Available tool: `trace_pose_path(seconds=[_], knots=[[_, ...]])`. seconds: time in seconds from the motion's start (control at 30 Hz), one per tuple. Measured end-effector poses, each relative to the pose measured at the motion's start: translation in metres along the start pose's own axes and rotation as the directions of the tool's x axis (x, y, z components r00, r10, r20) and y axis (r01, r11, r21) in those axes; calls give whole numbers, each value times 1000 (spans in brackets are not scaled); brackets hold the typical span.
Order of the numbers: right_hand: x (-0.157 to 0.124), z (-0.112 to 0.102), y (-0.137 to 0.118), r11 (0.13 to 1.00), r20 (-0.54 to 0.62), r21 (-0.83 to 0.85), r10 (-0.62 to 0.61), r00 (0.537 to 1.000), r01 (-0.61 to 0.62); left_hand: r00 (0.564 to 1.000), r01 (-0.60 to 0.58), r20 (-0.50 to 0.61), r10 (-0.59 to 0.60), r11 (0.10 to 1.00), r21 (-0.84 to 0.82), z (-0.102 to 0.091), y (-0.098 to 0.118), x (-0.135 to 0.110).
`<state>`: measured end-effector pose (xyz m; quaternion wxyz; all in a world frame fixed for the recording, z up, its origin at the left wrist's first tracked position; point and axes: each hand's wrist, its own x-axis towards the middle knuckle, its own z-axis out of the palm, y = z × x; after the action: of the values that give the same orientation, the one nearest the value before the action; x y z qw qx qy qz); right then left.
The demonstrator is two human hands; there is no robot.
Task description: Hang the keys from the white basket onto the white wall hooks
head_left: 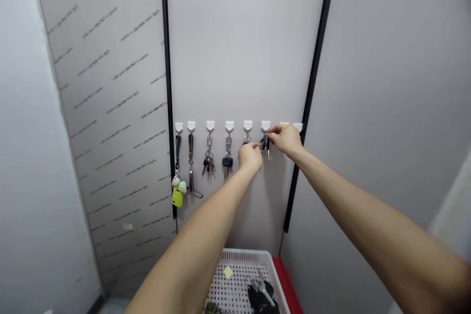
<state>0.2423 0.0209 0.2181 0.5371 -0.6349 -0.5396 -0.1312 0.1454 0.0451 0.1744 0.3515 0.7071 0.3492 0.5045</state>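
A bunch of keys (268,148) hangs just below a white wall hook (265,126). My right hand (287,139) pinches the top of this bunch, close to the hook; whether its ring sits on the hook I cannot tell. From the left, my left hand (250,156) has its fingers closed on the same bunch. Behind that hand, a key ring (247,139) hangs from the neighbouring hook, its lower part hidden. Further left, more keys (209,163) and a set with a dark key head (227,163) hang on metal clasps.
Two strap keychains hang at far left, one with a lime-green tag (177,198), the other with a metal piece (191,179). Black strips (167,83) edge the panel. Below stands a white perforated basket (270,267) holding dark items and keys, on something red (285,284).
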Motion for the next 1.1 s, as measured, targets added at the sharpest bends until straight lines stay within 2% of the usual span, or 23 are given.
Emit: trace_pose_path(seconds=[0.13,0.23,0.3,0.37,0.43,0.5,0.6,0.67,0.77,0.87,1.0,1.1], knots=[[-6,1,8,1000,21,-16,16,1000,-16,1000,-5,1,5,990,138,-3,-7,-12],[-21,-2,14,1000,-58,25,9,998,-8,998,7,55,-18,980,196,-6,-20,-31],[-42,-3,21,999,-89,39,21,996,-18,991,12,129,-41,976,219,-7,-38,-50],[-73,1,32,999,-16,34,39,999,-38,971,27,223,-83,970,241,-8,-64,-74],[-114,9,47,998,167,2,56,984,-58,942,65,301,-148,961,269,-9,-95,-102],[-159,19,63,997,386,-43,73,920,-61,911,115,344,-226,942,315,-12,-127,-131],[-221,32,82,994,647,-108,71,759,-1,870,173,372,-325,906,388,-16,-169,-169],[-251,36,89,987,745,-136,46,665,84,851,184,386,-355,891,415,-18,-188,-187],[-274,37,93,959,817,-177,18,576,222,845,139,421,-330,896,422,-19,-201,-200],[-280,37,91,930,844,-213,20,536,300,834,63,477,-277,907,416,-18,-202,-203],[-280,45,86,903,839,-287,76,539,319,832,26,493,-253,906,421,-10,-199,-200],[-281,53,84,887,826,-345,131,548,307,830,74,481,-284,909,410,-1,-198,-196]])
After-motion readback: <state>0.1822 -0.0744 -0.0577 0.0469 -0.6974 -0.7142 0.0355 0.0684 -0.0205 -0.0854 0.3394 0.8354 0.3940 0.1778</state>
